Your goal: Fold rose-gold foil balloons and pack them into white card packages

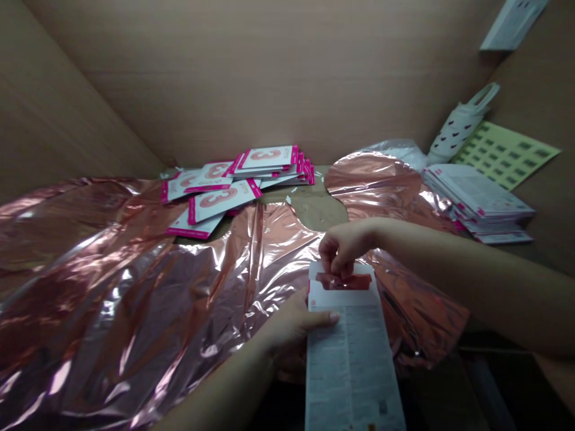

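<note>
My left hand grips a white printed packet by its left edge, the thumb lying across its front. Small print covers the packet's face, which stands upright and close to me. Over its top end, my right hand is closed, fingers pointing down into a wide cut-out. Rose-gold foil shows in that opening, and the right fingertips pinch at it. Behind and around both hands spread large shiny rose-gold foil balloons, flat and creased, covering much of the table.
White and pink packets printed with a 3 lie heaped by the back panel. On the right are a stack of white packets, a yellow sheet with dark labels, and a white container with hearts and a loop. Clear plastic lies nearby.
</note>
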The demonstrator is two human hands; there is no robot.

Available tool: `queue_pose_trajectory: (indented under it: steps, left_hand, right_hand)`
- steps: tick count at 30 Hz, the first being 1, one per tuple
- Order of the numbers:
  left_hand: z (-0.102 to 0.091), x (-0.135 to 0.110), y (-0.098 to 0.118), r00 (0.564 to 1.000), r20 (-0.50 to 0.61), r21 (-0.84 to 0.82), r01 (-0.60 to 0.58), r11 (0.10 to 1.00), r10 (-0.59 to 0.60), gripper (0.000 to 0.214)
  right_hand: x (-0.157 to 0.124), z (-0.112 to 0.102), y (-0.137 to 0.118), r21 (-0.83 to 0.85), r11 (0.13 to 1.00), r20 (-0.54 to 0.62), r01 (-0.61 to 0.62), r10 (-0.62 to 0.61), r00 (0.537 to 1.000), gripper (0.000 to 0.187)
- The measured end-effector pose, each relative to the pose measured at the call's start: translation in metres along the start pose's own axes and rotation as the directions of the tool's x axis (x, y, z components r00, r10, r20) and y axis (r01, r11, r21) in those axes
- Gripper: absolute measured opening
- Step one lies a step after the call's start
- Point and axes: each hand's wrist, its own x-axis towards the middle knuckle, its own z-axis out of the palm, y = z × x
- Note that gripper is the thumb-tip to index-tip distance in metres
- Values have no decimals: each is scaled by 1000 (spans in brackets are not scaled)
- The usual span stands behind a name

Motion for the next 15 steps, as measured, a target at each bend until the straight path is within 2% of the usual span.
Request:
queue_pose_trajectory:
  steps: [4, 5, 6, 7, 8, 9, 10, 12, 15]
  left_hand:
    - [-2, 1, -6, 997, 82, 29, 6, 1000, -9, 49]
    - [-2, 2, -7, 996, 84, 27, 5, 1000, -7, 47]
    - [-2, 4, -9, 998, 66, 19, -1, 1000, 0, 45]
    - [-2, 5, -10, 1000, 28, 7, -15, 1000, 15, 42]
    - [-2, 8, -10, 999, -27, -9, -41, 999, 41, 39]
    - [-2, 10, -10, 993, -86, -21, -79, 997, 77, 37]
    - [0, 13, -10, 983, -138, -29, -124, 992, 119, 36]
    - [4, 17, -9, 954, -216, -55, -223, 973, 206, 37]
    - [15, 19, -7, 927, -265, -124, -306, 944, 266, 44]
  right_hand:
    - [-13, 7, 1, 46, 998, 169, -46, 37, 985, 20]
    - [-19, 7, 0, 2, 999, 131, -33, 33, 991, 22]
    - [-25, 9, 0, -80, 997, 18, -22, 23, 1000, 22]
    - [-31, 12, 1, -193, 981, -160, -25, -7, 987, 21]
    - [-37, 17, 2, -316, 948, -356, -48, -72, 932, 18]
    - [-40, 25, 4, -423, 902, -512, -88, -158, 844, 15]
    - [-43, 35, 8, -500, 856, -612, -132, -241, 753, 14]
    - [-44, 57, 19, -561, 811, -700, -164, -360, 617, 18]
    - [-43, 79, 37, -543, 832, -782, -112, -453, 428, 28]
